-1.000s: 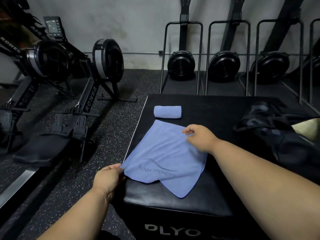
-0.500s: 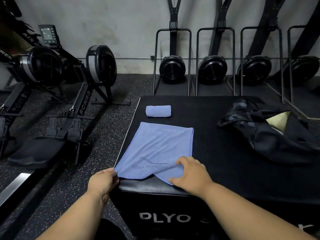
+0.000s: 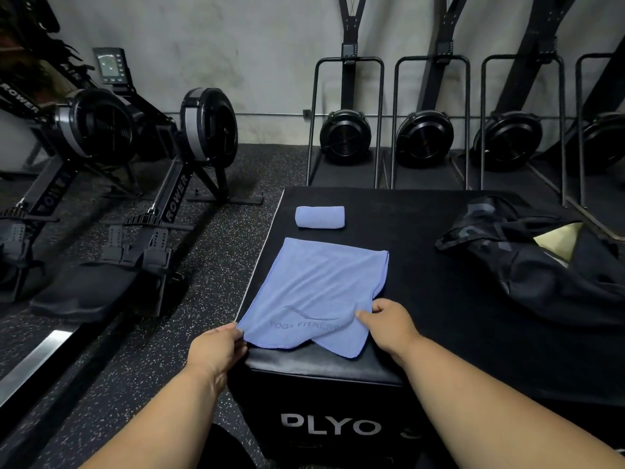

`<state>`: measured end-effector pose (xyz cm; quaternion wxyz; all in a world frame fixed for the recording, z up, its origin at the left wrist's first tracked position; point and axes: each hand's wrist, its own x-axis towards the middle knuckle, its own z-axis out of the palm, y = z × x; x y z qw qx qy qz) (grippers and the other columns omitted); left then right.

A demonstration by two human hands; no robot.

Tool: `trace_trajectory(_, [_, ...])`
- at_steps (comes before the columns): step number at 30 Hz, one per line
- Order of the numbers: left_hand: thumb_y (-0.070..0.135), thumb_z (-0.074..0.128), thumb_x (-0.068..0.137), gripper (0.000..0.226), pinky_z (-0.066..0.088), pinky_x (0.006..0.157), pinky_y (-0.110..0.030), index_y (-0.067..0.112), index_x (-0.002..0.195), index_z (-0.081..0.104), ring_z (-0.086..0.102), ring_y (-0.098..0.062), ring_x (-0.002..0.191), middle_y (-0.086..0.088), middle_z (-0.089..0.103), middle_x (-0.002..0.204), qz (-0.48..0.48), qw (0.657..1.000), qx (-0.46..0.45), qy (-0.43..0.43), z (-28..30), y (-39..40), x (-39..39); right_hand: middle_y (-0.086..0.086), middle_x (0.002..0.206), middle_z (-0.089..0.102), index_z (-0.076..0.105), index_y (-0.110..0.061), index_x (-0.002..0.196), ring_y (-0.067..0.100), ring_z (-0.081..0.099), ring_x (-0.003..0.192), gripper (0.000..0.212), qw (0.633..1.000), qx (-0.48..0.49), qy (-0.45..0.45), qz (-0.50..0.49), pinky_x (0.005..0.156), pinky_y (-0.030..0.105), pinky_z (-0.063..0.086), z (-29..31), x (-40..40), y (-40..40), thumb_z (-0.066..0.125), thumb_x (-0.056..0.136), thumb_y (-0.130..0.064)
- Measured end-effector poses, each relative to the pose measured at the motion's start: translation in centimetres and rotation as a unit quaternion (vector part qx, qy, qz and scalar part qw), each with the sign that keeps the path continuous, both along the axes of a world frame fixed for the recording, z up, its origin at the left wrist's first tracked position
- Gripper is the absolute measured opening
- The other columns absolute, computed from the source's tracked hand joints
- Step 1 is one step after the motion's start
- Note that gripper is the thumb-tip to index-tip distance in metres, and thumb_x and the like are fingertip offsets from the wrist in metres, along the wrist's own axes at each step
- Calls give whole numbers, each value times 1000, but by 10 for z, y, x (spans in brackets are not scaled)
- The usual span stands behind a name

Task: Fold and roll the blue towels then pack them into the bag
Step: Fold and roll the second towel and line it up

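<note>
Blue towel [image 3: 314,292] is lying half-folded on the plyo box [image 3: 338,370]; we are pinching its near corner with our left hand [image 3: 218,348] and its overlapping layer with our right hand [image 3: 389,321], likely needing alignment before rolling.

flat towel [image 3: 314,292]: light blue, folded over, spread on the near left of the black box, words on it
rolled towel [image 3: 320,217]: light blue, small roll, lying just behind the flat one
bag [image 3: 541,272]: black, floppy, open, on the right
</note>
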<state>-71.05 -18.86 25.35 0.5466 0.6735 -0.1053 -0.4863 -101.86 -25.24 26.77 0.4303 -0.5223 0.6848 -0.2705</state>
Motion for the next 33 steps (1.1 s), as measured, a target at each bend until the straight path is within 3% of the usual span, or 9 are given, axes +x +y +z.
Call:
trace_trajectory(4, [-4,60,97,20,58,54,-20,0,115,67,65,-19,76,-15,72,99,-6,1000,-6,1,5,0,-1,6,91,66,61,3,97,18,60,83,24,977,-9,-207,-48,75,36,46,10,2,-7,62,88,-20])
trace_trajectory(8, [-4,60,96,15,58,53,-22,4,108,67,64,-20,73,-13,70,92,-9,1000,3,0,6,2,-1,5,91,65,59,-11,91,21,61,87,4,942,17,-321,-93,78,38,44,18,-1,-11,55,93,-11])
trace_trajectory(13, [-4,60,94,16,58,64,-32,11,101,60,62,-22,65,-11,66,80,-45,999,8,-25,8,8,-3,5,94,62,52,-9,95,23,60,81,13,978,-4,-198,-69,71,40,48,17,-10,-4,62,88,-13])
trace_trajectory(16, [-5,59,92,17,53,64,-32,12,94,59,59,-22,63,-9,63,74,-67,995,7,-73,11,15,-5,2,109,69,56,-19,118,22,72,97,28,983,-11,-163,-79,85,41,62,18,-17,9,66,93,-10])
trace_trajectory(21, [-7,56,88,18,46,55,-27,11,85,60,52,-19,58,-4,60,62,-118,983,8,-140,17,27,-12,-3,114,70,53,-16,142,17,72,98,51,985,18,-162,-52,82,32,60,5,-32,23,68,94,-8])
trace_trajectory(24, [-6,58,88,18,47,57,-28,11,92,60,52,-19,58,-3,60,62,-107,985,1,-133,20,33,-14,8,99,72,35,-9,158,15,62,63,68,968,76,-225,-86,56,29,50,5,-31,29,64,96,-9])
trace_trajectory(26, [-4,59,90,18,51,63,-31,11,101,60,56,-20,64,-7,62,74,-98,989,-6,-113,23,36,-13,8,80,68,45,1,150,15,48,51,57,958,102,-254,-91,48,26,35,7,-32,27,62,96,-9])
trace_trajectory(30, [-1,61,92,22,55,70,-35,12,109,60,60,-23,71,-10,65,84,-102,990,-1,-96,26,40,-11,9,86,72,71,0,120,16,47,53,29,949,145,-273,-58,47,24,35,10,-32,25,65,96,-16])
trace_trajectory(33, [-2,60,91,23,52,70,-35,11,110,60,58,-23,70,-10,65,82,-114,987,1,-110,27,42,-11,9,97,75,59,-6,137,16,51,52,43,980,98,-173,-11,44,27,37,17,-31,36,65,94,-9])
